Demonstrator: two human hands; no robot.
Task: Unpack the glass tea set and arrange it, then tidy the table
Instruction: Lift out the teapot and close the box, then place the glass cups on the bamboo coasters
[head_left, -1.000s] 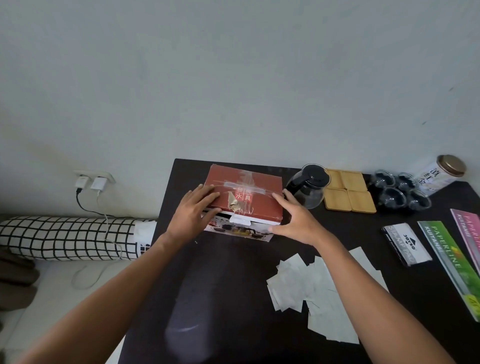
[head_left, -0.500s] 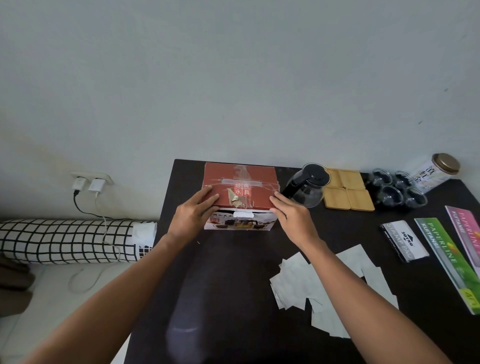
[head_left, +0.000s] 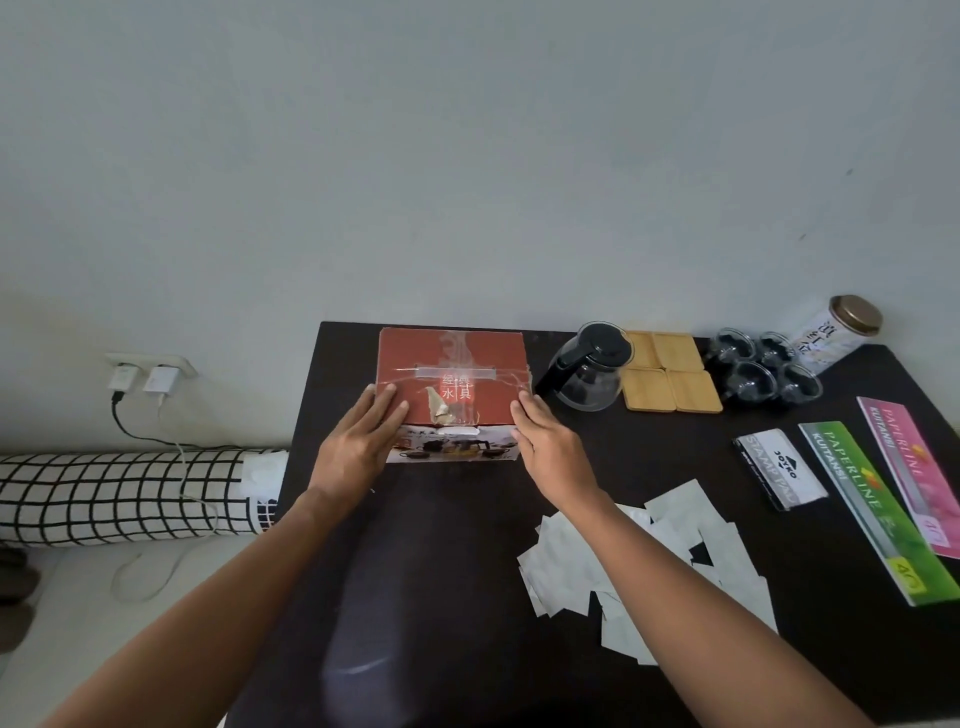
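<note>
The dark table is carrying everything in view. The red tea-set box is sitting near its far left edge, lid shut and taped, long axis running left to right along the wall, printed front panel facing the person. Right of it, the glass set is standing already unpacked: the glass teapot, spout side pointing toward the box, then the four bamboo coasters laid in a square, then the glass cups clustered together, presumably grouped for display. Loose white wrapping papers are lying scattered near the front, apparently awaiting tidying. The left hand and right hand are bracing the box's two front corners, fingers extended flat and pressing, not curling round anything, seemingly squaring it against the edge.
</note>
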